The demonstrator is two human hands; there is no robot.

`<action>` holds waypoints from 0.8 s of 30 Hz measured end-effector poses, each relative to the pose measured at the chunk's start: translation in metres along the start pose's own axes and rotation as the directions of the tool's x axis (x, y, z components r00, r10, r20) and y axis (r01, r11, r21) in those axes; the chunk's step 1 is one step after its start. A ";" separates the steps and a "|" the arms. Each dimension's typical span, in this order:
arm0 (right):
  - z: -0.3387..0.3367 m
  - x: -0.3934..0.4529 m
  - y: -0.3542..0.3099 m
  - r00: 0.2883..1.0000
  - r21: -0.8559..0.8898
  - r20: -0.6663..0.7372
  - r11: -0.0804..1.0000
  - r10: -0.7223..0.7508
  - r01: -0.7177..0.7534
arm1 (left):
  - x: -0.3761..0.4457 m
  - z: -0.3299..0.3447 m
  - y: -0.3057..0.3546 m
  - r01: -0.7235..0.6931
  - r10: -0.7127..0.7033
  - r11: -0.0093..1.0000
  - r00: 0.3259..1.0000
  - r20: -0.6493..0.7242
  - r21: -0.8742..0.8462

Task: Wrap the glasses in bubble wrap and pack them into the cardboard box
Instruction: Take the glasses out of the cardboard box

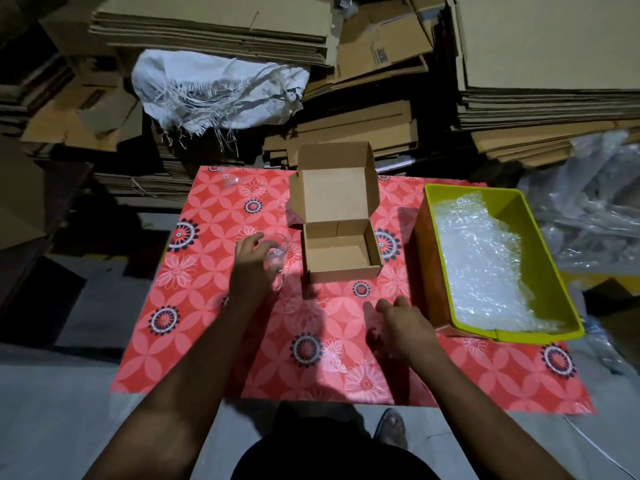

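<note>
A small cardboard mailer box (341, 252) stands near the middle of the counter (207, 341), which is covered in a red floral cloth; its hinged lid is thrown back and stands upright behind it, and the compartment shows only bare brown cardboard inside. To its right, just beside it, sits a yellow-green plastic bin (512, 206) with an orange outer wall, and inside the bin lies a heap of clear bubble wrap (481, 261) that covers most of its floor from the near end up toward the far end. To the left of the box, the left hand (251, 263) is closed around 1 clear drinking glass (277, 254) standing upright on the cloth, its fingers curled about the near side of the glass while the rim shows just beyond them. A second clear glass (230, 180) stands near the far left edge of the counter, well apart from the box; it is faint and hard to make out. The right hand (401, 325) hovers low over the cloth between the box and the near end of the bin, its fingers loosely spread and pointing forward, holding nothing. Beyond the counter rise stacks of flattened cardboard (540, 64), with a frayed white woven sack (214, 88) draped over 1 pile.
</note>
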State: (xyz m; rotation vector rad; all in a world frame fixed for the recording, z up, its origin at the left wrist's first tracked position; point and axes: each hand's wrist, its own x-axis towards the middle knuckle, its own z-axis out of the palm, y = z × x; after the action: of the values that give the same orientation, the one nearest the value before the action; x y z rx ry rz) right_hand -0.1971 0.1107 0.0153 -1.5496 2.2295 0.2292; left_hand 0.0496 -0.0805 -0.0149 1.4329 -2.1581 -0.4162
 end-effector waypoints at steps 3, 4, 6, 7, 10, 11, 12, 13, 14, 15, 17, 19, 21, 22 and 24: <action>0.001 0.008 -0.004 0.993 0.126 -0.109 0.991 -0.039 0.053 | -0.011 -0.004 0.000 0.099 -0.098 0.992 0.995 0.016 -0.080; -0.001 0.011 -0.009 0.989 0.188 -0.128 0.978 -0.070 0.094 | -0.014 -0.005 -0.001 0.131 -0.130 0.987 0.991 0.022 -0.091; -0.004 0.018 -0.027 0.973 0.292 -0.176 0.936 -0.148 0.195 | -0.021 -0.007 -0.007 0.181 -0.179 0.980 0.983 0.035 -0.080; -0.006 0.022 -0.040 0.962 0.311 -0.195 0.918 -0.193 0.247 | -0.025 -0.009 -0.008 0.214 -0.211 0.973 0.977 0.041 -0.092; -0.007 0.038 -0.084 0.923 0.335 -0.233 0.865 -0.307 0.373 | -0.043 -0.013 -0.019 0.321 -0.316 0.934 0.947 0.058 -0.158; -0.006 0.045 -0.098 0.914 0.338 -0.238 0.854 -0.329 0.395 | -0.050 -0.015 -0.023 0.348 -0.340 0.925 0.937 0.076 -0.153; -0.004 0.051 -0.111 0.902 0.335 -0.250 0.843 -0.351 0.421 | -0.057 -0.016 -0.028 0.355 -0.344 0.923 0.934 0.096 -0.145; -0.003 0.057 -0.124 0.890 0.335 -0.263 0.830 -0.372 0.446 | -0.064 -0.018 -0.031 0.353 -0.338 0.925 0.934 0.114 -0.145; -0.003 0.061 -0.135 0.879 0.337 -0.273 0.818 -0.390 0.467 | -0.069 -0.021 -0.031 0.345 -0.327 0.923 0.936 0.127 -0.167; -0.003 0.066 -0.145 0.871 0.344 -0.286 0.805 -0.400 0.483 | -0.074 -0.024 -0.030 0.338 -0.317 0.919 0.940 0.130 -0.204; -0.001 0.072 -0.159 0.860 0.373 -0.317 0.781 -0.399 0.500 | -0.082 -0.029 -0.027 0.326 -0.312 0.914 0.945 0.094 -0.243; 0.004 0.077 -0.166 0.859 0.389 -0.341 0.774 -0.382 0.499 | -0.089 -0.032 -0.029 0.332 -0.327 0.914 0.943 0.062 -0.233; 0.009 0.082 -0.168 0.870 0.399 -0.337 0.782 -0.361 0.479 | -0.089 -0.033 -0.033 0.323 -0.312 0.919 0.946 0.082 -0.224; 0.010 0.082 -0.167 0.873 0.404 -0.335 0.783 -0.354 0.472 | -0.087 -0.035 -0.035 0.323 -0.308 0.922 0.946 0.099 -0.216; 0.008 0.080 -0.163 0.880 0.433 -0.320 0.772 -0.352 0.466 | -0.080 -0.037 -0.035 0.342 -0.326 0.919 0.939 0.108 -0.196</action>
State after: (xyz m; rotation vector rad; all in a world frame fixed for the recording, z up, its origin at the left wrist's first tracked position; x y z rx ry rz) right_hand -0.0681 -0.0149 -0.0094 -1.7576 1.8113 -0.6376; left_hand 0.1222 -0.0200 -0.0227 1.6854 -1.8531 -0.8101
